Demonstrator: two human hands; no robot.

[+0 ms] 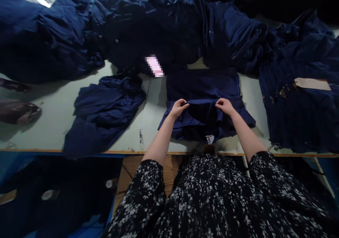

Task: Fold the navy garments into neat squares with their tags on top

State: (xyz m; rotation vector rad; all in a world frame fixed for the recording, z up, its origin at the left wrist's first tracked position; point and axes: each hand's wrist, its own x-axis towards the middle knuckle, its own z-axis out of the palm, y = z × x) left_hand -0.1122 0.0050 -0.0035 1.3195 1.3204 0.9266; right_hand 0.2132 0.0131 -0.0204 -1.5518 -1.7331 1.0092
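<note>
A navy garment (202, 84) lies partly folded on the pale green table in front of me. My left hand (179, 108) pinches an edge of its cloth between thumb and fingers. About a forearm's width to the right, my right hand (225, 106) pinches the same raised edge. Between the two hands the cloth is lifted, with a dark hollow below it. A small printed label (210, 139) shows at the garment's near side, close to the table's front edge. The garment's exact kind cannot be made out.
Another navy garment (106, 107) lies crumpled to the left, overhanging the table (50, 135). Heaped navy clothing (148, 18) lines the back. At right sits a stack of navy garments (302, 117) with a beige tag (312, 83). Cardboard (129, 174) and dark garments are below the table.
</note>
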